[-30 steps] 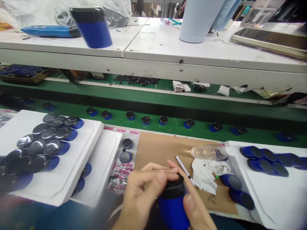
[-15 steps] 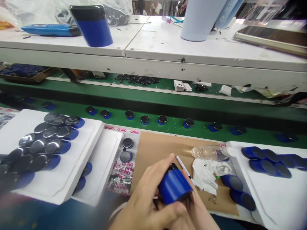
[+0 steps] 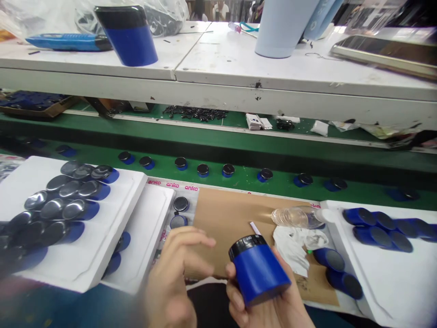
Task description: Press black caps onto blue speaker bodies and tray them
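My right hand (image 3: 288,307) holds a blue cylindrical device (image 3: 259,271), tilted, with a black ring at its upper end that carries white marks reading "OFF". Its fingers wrap the lower side of the blue body. Apart from it, to the left, my left hand (image 3: 177,273) is open and slightly blurred, fingers spread and holding nothing. Beneath both lies a brown cardboard sheet (image 3: 218,214). A white pen (image 3: 253,227) is partly hidden behind the device. White cloth (image 3: 290,248) and a clear plastic bottle (image 3: 297,217) rest to the right.
Similar devices stand on a white foam tray (image 3: 126,200) at left and lie on another foam tray (image 3: 392,278) at right. Several more line the green conveyor belt (image 3: 242,177). A white shelf (image 3: 218,59) crosses above, bearing a pale blue cup (image 3: 278,27) and a phone (image 3: 385,52).
My left hand has let go of the device and moved left, its fingers opening. The device now sits in my right hand alone, slightly further right, with its marked black ring showing.
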Action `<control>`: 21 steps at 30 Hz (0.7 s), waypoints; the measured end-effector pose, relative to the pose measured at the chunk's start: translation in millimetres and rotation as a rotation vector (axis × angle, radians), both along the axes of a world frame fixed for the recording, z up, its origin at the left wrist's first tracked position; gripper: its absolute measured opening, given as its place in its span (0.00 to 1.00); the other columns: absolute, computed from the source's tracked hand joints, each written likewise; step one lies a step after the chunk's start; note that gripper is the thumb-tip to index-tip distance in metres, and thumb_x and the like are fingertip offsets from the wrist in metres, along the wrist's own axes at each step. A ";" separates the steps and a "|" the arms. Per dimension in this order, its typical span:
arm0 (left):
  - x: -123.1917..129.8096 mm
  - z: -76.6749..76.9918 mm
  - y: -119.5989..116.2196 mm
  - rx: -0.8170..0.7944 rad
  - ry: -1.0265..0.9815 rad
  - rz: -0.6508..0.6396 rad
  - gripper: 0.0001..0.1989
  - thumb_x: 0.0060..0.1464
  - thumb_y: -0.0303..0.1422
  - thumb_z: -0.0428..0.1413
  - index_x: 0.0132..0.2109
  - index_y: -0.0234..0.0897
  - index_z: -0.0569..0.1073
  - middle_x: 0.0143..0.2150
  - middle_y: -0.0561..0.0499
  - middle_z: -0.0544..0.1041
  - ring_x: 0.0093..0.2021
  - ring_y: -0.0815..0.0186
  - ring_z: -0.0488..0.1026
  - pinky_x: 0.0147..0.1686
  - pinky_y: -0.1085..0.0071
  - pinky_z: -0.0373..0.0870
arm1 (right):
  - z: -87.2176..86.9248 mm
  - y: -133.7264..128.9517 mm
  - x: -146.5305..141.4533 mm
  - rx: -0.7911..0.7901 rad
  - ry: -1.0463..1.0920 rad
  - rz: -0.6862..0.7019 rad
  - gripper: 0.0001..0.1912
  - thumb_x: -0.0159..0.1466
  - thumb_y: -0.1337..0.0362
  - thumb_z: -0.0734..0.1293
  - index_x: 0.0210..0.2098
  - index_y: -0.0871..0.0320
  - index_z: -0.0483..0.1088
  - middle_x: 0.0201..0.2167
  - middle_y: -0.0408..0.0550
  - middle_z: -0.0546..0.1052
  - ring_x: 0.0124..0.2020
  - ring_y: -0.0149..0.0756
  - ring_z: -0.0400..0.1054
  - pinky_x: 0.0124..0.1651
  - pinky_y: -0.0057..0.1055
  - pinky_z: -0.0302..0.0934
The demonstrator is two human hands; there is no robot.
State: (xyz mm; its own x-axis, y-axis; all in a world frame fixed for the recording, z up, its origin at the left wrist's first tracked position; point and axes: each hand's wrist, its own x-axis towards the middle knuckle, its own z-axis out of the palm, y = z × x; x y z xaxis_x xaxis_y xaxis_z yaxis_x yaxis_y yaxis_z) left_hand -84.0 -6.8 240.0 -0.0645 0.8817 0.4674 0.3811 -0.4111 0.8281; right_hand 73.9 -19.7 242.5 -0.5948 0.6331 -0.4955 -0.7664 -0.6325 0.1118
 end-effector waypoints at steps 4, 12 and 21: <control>29.2 -5.7 -5.5 0.005 0.240 0.100 0.21 0.69 0.48 0.44 0.59 0.50 0.73 0.64 0.50 0.71 0.63 0.60 0.67 0.61 0.67 0.62 | 8.7 -4.5 -1.0 -0.029 0.030 -0.002 0.25 0.54 0.50 0.80 0.38 0.67 0.80 0.35 0.51 0.84 0.30 0.34 0.79 0.33 0.23 0.70; 12.6 5.7 -8.5 -0.050 -0.201 0.002 0.21 0.71 0.38 0.46 0.32 0.42 0.77 0.49 0.53 0.81 0.52 0.65 0.75 0.56 0.69 0.67 | 7.9 0.4 5.0 -0.137 0.001 0.014 0.29 0.47 0.57 0.84 0.41 0.72 0.80 0.38 0.52 0.85 0.36 0.36 0.81 0.42 0.25 0.75; 33.4 -9.5 -12.1 -0.054 0.269 0.131 0.31 0.69 0.51 0.37 0.73 0.47 0.53 0.76 0.49 0.53 0.73 0.54 0.53 0.68 0.63 0.50 | 3.2 -4.0 4.9 -0.060 -0.082 0.018 0.26 0.53 0.55 0.81 0.47 0.63 0.80 0.45 0.52 0.84 0.44 0.36 0.81 0.50 0.27 0.71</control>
State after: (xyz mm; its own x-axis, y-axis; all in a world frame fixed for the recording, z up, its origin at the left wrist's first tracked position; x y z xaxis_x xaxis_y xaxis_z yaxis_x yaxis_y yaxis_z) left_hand -50.6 -18.9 230.5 -0.0594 0.8979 0.4361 0.6365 -0.3025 0.7095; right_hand 78.8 -23.7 245.7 -0.5619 0.5903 -0.5795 -0.7630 -0.6404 0.0876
